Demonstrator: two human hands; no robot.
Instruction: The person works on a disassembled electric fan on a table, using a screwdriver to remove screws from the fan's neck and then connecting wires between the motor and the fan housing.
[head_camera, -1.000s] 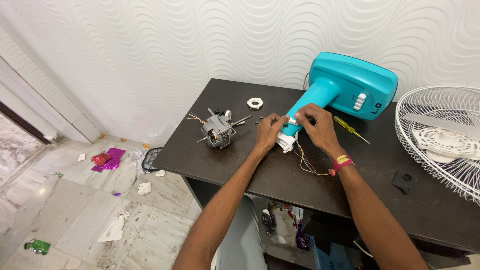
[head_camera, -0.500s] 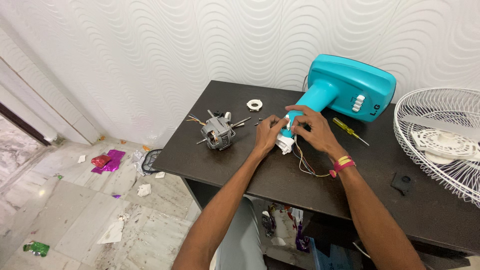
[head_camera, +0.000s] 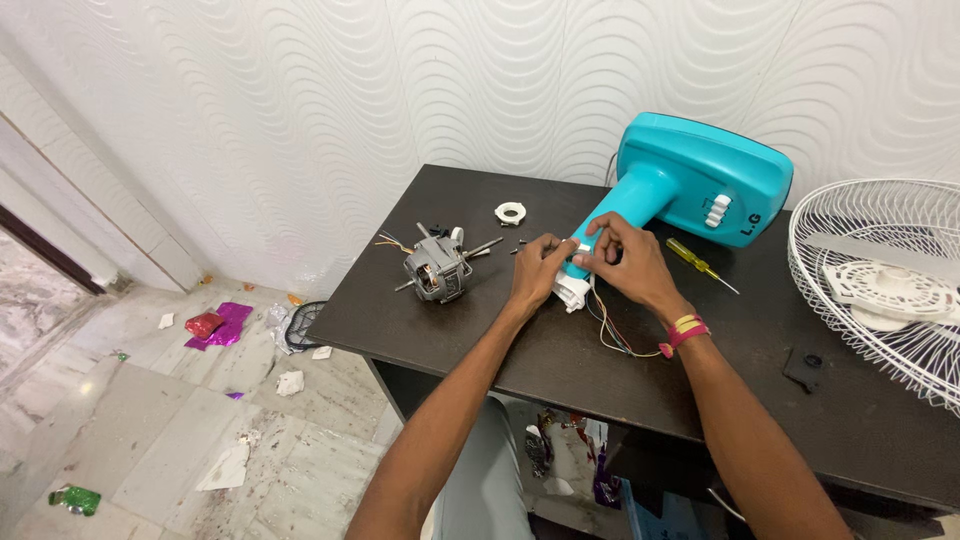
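Both hands meet over the dark table (head_camera: 560, 360): the left hand (head_camera: 535, 272) and right hand (head_camera: 625, 262) pinch closed on the white lower end of the teal fan stand (head_camera: 690, 185), which lies on its side with loose wires (head_camera: 612, 332) trailing toward the person. Left of them sits a motor (head_camera: 436, 270), beyond it a white ring (head_camera: 510, 213); a screwdriver (head_camera: 700, 265) lies just right, and a white grille (head_camera: 885, 285) farther right.

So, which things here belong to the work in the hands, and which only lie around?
In the work:
- left hand and right hand, both on the turquoise plastic fan stand
- its coloured wires

Lying about:
- grey metal motor
- yellow-handled screwdriver
- white plastic ring
- white wire fan grille
- dark wooden table
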